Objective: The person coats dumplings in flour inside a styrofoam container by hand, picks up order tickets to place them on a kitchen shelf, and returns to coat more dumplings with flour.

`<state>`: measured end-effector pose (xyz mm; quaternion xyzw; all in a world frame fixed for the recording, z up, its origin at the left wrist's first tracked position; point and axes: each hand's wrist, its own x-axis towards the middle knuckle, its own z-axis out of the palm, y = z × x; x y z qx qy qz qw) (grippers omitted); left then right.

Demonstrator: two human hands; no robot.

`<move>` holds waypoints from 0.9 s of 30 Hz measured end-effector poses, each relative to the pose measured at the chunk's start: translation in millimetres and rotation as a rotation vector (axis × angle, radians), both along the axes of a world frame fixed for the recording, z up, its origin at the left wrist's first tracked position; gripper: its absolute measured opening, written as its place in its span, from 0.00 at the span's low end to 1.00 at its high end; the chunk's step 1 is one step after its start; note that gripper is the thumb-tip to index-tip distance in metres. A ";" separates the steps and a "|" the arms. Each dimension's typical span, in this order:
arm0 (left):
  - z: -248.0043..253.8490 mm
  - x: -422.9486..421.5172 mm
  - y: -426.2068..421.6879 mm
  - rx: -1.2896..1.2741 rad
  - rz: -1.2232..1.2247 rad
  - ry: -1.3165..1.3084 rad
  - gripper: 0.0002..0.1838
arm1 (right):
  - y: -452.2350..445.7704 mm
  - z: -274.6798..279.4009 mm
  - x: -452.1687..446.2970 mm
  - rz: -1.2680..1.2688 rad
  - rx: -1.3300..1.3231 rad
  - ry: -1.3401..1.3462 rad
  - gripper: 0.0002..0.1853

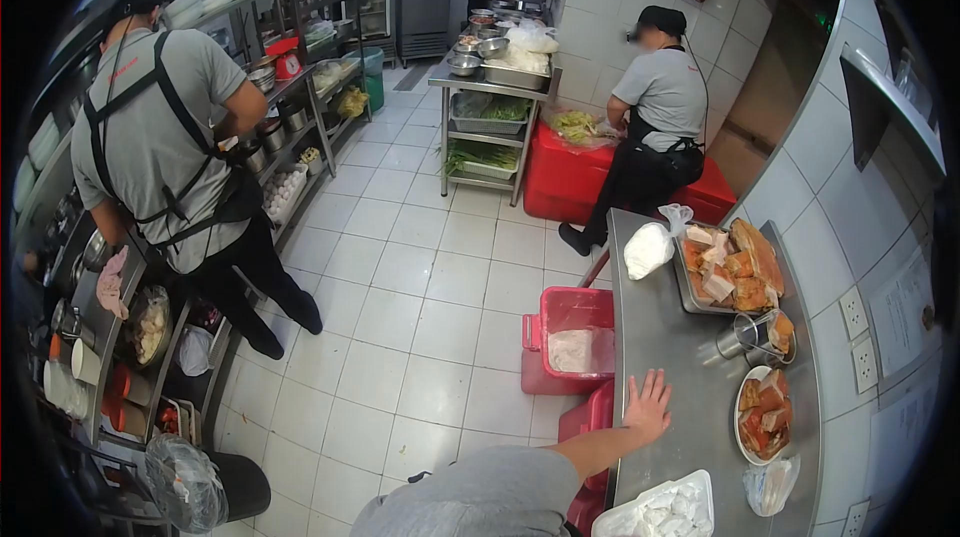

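Observation:
My left hand lies palm down near the left edge of a steel table, fingers spread, holding nothing. Below it is a white tray of white pieces, cut off by the frame. To its right stands an oval plate with chunks of browned meat. Farther up are a metal cup, a clear container with a meat piece, and a steel pan heaped with large cut meat. A white-filled plastic bag rests beside the pan. My right hand is out of view.
Pink bins stand on the floor against the table, one holding white powder. A person works at the left shelves. Another person sits on a red chest handling greens. A black bin is lower left.

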<state>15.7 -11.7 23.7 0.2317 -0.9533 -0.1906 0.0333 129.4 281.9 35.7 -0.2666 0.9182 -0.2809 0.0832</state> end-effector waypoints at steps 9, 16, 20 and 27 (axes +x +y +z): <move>-3.1 -0.5 0.7 0.022 0.004 0.041 0.35 | -3.3 9.3 12.7 -0.077 0.294 0.131 0.26; 0.9 1.0 0.5 0.013 -0.007 0.017 0.34 | -1.6 2.8 5.9 -0.084 0.212 -0.031 0.29; -6.4 -1.4 3.3 0.017 0.020 0.080 0.35 | -33.1 13.7 9.3 -0.012 0.309 0.170 0.26; -11.4 -5.6 4.9 -0.017 0.043 0.048 0.35 | -33.2 9.8 -1.8 -0.051 -0.100 -0.107 0.19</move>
